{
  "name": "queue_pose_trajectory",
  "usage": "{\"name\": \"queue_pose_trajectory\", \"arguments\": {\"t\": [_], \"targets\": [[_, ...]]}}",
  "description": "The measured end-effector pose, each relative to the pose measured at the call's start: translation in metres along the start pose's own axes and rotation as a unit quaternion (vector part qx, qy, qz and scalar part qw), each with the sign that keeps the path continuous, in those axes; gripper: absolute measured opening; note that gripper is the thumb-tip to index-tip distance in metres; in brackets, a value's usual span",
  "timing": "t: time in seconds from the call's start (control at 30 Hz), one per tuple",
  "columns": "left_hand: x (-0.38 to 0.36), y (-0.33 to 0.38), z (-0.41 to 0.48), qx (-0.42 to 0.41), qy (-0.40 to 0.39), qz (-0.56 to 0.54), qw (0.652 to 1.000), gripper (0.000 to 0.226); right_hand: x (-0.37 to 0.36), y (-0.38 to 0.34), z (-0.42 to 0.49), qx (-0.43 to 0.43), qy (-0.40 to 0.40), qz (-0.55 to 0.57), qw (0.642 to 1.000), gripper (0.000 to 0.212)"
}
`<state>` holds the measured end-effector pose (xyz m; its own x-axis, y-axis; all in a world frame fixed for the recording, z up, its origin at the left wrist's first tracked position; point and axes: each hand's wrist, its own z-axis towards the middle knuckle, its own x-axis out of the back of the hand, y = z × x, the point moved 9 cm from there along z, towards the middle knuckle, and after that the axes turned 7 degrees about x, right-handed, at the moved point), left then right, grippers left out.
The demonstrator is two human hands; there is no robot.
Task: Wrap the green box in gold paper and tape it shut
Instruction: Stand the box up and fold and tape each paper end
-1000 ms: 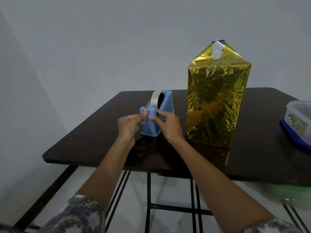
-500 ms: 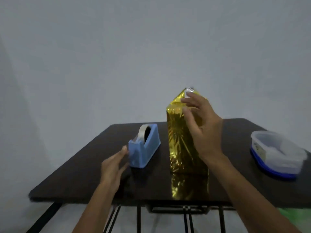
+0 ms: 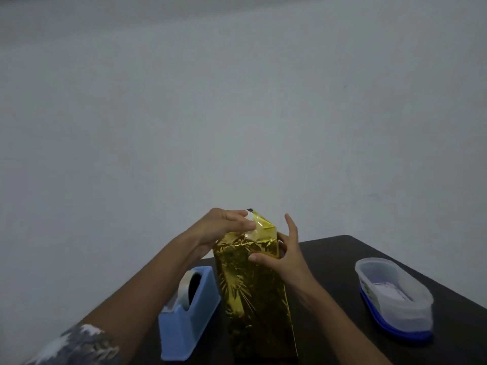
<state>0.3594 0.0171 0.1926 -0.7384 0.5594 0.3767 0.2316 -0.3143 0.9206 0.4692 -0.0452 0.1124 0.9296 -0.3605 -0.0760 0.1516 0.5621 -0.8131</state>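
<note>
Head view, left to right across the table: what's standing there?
Blue tape dispenser → gold-wrapped box → clear plastic container with a blue base.

We counted one gold-wrapped box (image 3: 253,285), one blue tape dispenser (image 3: 196,314), one tape roll (image 3: 184,288) sitting in it, one clear plastic container (image 3: 392,301), one dark tabletop (image 3: 334,262), and two hands: one left hand (image 3: 224,225) and one right hand (image 3: 288,256).
</note>
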Motion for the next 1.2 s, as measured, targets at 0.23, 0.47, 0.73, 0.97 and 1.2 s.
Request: {"name": "queue_pose_trajectory", "arguments": {"t": [0.23, 0.47, 0.73, 0.97, 1.2], "targets": [[-0.003, -0.002, 0.002, 0.022, 0.028, 0.000, 0.999, 0.028, 0.003, 0.003, 0.000, 0.012, 0.020, -0.005, 1.000, 0.121], [-0.002, -0.005, 0.004, 0.058, 0.066, 0.007, 0.996, 0.034, 0.004, 0.003, 0.000, 0.019, 0.025, -0.009, 0.999, 0.120], [-0.011, -0.007, 0.003, 0.069, 0.072, 0.020, 0.995, 0.023, 0.004, 0.001, 0.001, 0.037, 0.024, -0.028, 0.999, 0.116], [-0.008, -0.010, 0.001, 0.051, 0.091, -0.005, 0.995, 0.010, 0.005, 0.001, 0.002, 0.048, 0.029, -0.026, 0.998, 0.112], [-0.007, -0.009, 0.003, 0.026, 0.104, 0.031, 0.994, 0.006, 0.006, 0.002, 0.003, 0.052, 0.031, -0.033, 0.998, 0.110]]}}
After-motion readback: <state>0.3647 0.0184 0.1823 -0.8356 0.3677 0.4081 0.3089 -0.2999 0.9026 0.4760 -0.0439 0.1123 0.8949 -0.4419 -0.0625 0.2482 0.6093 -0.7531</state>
